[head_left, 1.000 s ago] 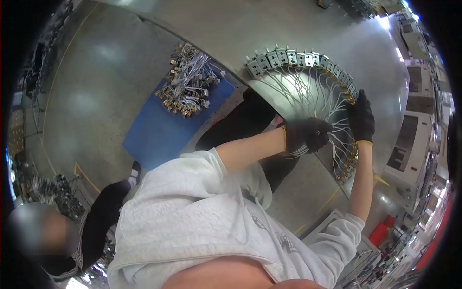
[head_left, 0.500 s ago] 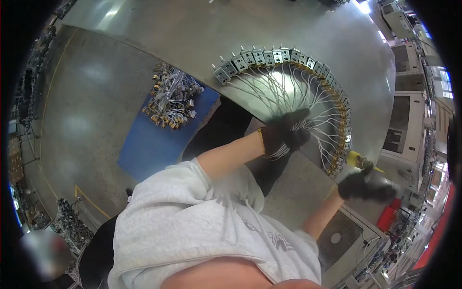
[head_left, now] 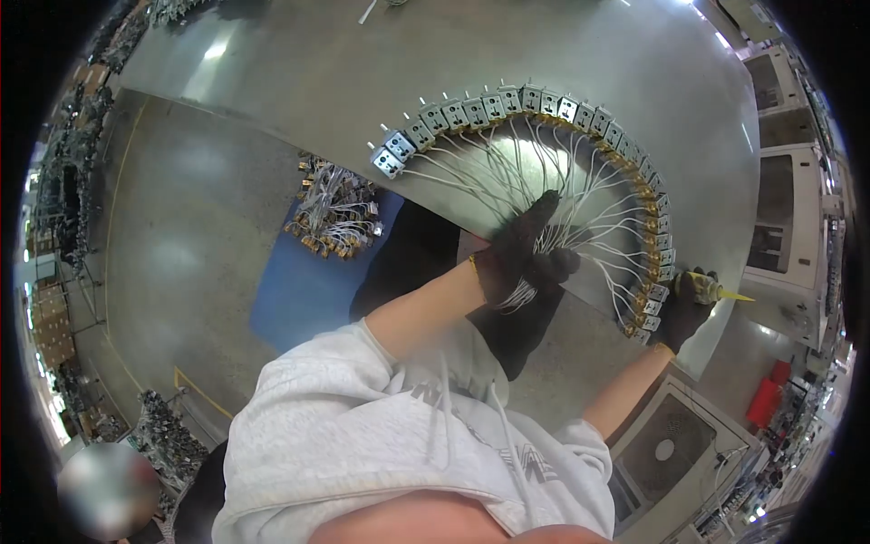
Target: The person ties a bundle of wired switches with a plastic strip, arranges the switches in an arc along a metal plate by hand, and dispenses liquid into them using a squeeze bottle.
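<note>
My left hand [head_left: 524, 251], in a dark glove, is closed round a bundle of white wires [head_left: 521, 296] near the table edge. From it the wires [head_left: 498, 181] fan out to a curved row of small metal box-shaped parts [head_left: 494, 106] with brass-coloured pieces on their inner side. My right hand [head_left: 689, 306], also gloved, is at the right end of the row, its fingers wrapped round a yellow bottle [head_left: 710, 289] with a pointed nozzle. The nozzle points right, away from the parts. The fingers partly hide the bottle's body.
The metal table [head_left: 317, 82] runs beneath the row. Below its left edge, a heap of similar wired parts [head_left: 337, 213] rests on a blue surface [head_left: 290, 295]. A grey machine with a round vent [head_left: 666, 449] and a red object [head_left: 768, 394] stand at lower right.
My right hand has moved up and closed round the yellow bottle, which it was beside. My left hand still grips the wires. The whole view has shifted slightly.
</note>
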Motion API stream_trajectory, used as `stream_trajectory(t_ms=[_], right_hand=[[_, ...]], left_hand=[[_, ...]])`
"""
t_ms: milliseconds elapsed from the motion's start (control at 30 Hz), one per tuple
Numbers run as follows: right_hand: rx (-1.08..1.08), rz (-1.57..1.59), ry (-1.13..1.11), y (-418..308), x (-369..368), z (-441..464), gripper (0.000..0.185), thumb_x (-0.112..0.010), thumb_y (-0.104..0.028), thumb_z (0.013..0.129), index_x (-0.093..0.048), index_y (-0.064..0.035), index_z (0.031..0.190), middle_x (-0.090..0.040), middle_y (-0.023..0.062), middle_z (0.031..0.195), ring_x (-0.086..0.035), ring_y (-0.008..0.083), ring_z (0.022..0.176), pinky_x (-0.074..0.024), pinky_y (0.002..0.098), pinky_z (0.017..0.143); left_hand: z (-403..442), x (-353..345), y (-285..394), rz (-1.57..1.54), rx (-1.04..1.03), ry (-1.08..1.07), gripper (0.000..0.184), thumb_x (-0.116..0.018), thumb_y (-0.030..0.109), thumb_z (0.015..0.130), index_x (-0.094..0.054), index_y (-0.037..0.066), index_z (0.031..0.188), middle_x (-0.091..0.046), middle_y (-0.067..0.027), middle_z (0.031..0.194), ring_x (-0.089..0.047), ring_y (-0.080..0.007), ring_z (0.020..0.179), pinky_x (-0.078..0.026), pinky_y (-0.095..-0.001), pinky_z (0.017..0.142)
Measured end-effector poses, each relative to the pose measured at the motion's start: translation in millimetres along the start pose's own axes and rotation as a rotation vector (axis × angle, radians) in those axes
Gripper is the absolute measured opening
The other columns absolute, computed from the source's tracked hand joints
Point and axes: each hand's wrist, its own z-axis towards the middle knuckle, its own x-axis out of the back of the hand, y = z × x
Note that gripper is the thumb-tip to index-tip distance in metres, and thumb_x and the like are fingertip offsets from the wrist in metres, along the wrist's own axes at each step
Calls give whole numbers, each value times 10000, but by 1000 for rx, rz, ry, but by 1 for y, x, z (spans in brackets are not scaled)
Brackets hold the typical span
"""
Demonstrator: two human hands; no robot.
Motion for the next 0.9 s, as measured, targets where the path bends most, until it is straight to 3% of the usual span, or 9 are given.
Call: stream_trajectory(t_ms=[200,267,300,367,467,600,700,767,900], right_hand=[[27,54,10,15,10,3,654,-783,-1,858,-477,7,1436,-637,123,1258,-628,212,1105,-548,338,940],[-35,112,77,1,-1,-6,645,-793,-17,851,-498,9,1423,-636,121,1271,-617,211,1134,-536,339,965],[-18,18,75,-1,-1,-6,639,-796,-31,851,-506,7,1419,-637,115,1273,-616,212,1137,-526,340,978],[-11,-74,95,-10,-11,-11,626,-805,-90,857,-521,1,1409,-638,97,1273,-617,210,1131,-499,338,1003],[41,-250,92,-8,-4,-9,618,-808,-126,859,-528,-2,1396,-642,90,1260,-618,207,1121,-496,347,1001],[69,-152,79,-10,-8,-13,583,-818,-170,855,-558,-6,1349,-653,82,1219,-620,196,1093,-496,345,981],[12,-218,91,-12,-6,-13,575,-830,-186,847,-573,-9,1330,-651,84,1213,-609,200,1110,-487,342,986],[50,-216,91,-4,-2,-9,561,-825,-194,853,-579,-9,1322,-652,82,1207,-608,202,1104,-487,345,983],[85,-236,70,12,12,-5,545,-800,-162,881,-566,-20,1352,-647,59,1207,-607,171,1090,-493,320,972]], left_hand=[[-3,-2,0,129,-61,86,684,-543,692,952,-591,117,1319,-556,-55,817,-409,-44,468,-331,-167,385],[0,0,2,-74,77,-203,703,-533,674,966,-553,113,1390,-562,-63,825,-420,-44,471,-337,-170,383],[-1,-4,1,-55,105,-194,703,-533,674,966,-553,113,1390,-562,-63,825,-420,-44,471,-337,-170,383],[-11,-13,1,92,-46,-35,581,-479,643,1010,-610,108,1197,-536,-19,717,-381,-51,459,-281,-191,391],[-9,-10,2,66,4,-52,571,-490,645,1001,-607,123,1200,-520,-12,711,-373,-53,452,-260,-191,386],[-6,-8,8,28,93,-71,576,-474,657,998,-611,133,1194,-518,-2,711,-360,-48,448,-247,-194,385],[-5,-3,5,124,22,-51,580,-483,657,992,-604,140,1227,-512,15,721,-352,-38,445,-251,-195,385],[-2,-3,7,-12,115,-242,598,-500,653,986,-588,150,1297,-509,27,741,-372,-29,466,-265,-189,395],[-7,-7,3,0,87,-180,658,-511,628,992,-492,148,1441,-531,-2,817,-415,-38,494,-323,-182,407]])
